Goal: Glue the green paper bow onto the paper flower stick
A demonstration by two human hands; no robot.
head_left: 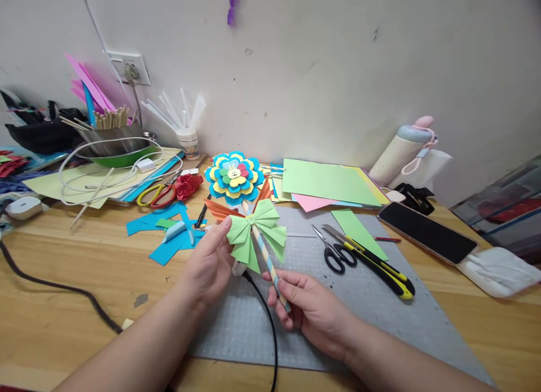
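Note:
A paper flower (234, 177) in blue, yellow and green layers tops a striped stick (267, 261), with orange pleated leaves (217, 209) under it. A green pleated paper bow (256, 232) sits against the stick below the flower. My left hand (208, 263) pinches the bow's left side between thumb and fingers. My right hand (305, 304) is closed round the lower end of the stick, over the grey cutting mat (372, 313).
Black scissors (338, 251) and a yellow-black utility knife (382, 271) lie on the mat. Coloured paper sheets (327, 182), a phone (426, 232) and a bottle (401, 150) are at the right. Blue scraps (163, 228), red-yellow scissors (155, 195), a metal bowl (110, 139) and a black cable (270, 330) are at the left and front.

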